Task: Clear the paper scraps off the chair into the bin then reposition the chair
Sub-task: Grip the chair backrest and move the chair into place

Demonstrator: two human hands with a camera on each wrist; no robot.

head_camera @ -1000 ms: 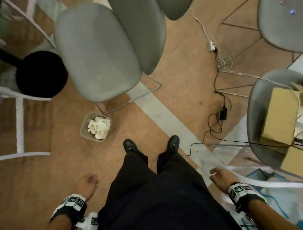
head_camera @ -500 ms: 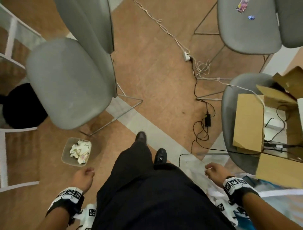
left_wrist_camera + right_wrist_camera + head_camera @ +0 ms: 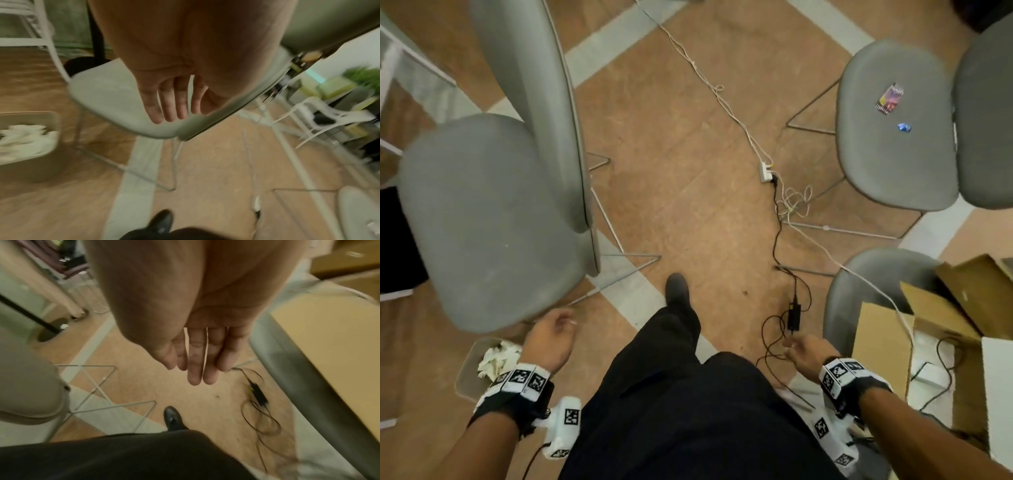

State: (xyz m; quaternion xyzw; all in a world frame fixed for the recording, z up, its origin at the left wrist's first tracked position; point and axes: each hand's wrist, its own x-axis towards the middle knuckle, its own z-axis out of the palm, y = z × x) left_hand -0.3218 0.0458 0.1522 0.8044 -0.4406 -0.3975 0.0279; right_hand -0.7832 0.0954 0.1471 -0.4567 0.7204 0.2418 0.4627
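Okay, brown floor (image 3: 688, 171) w/ pale grey stripes crossing it, cables (image 3: 777, 219) trailing down the middle to a white plug strip (image 3: 766, 171). Grey chair (image 3: 482, 219) on my left, seat bare, wire legs on the floor. Bin (image 3: 469, 373) sits on the floor just beside its front edge, paper scraps (image 3: 498, 356) piled inside. Two more grey chairs on the right: far one (image 3: 887, 137) has a small colourful packet and a blue bit on the seat, near one (image 3: 859, 291) carries cardboard boxes (image 3: 883, 346).

My left hand (image 3: 549, 337) is near the chair's front edge, fingers loosely curled, holding nothing; can't tell if it's touching the seat. Right hand (image 3: 804, 351) hangs over the floor by the boxed chair, fingers relaxed and fairly straight, nothing in it.

Wrist views are blurry. Bin is half covered by my left wrist strap in the head view. One black shoe (image 3: 677, 291) is forward; the other is hidden under my trousers.
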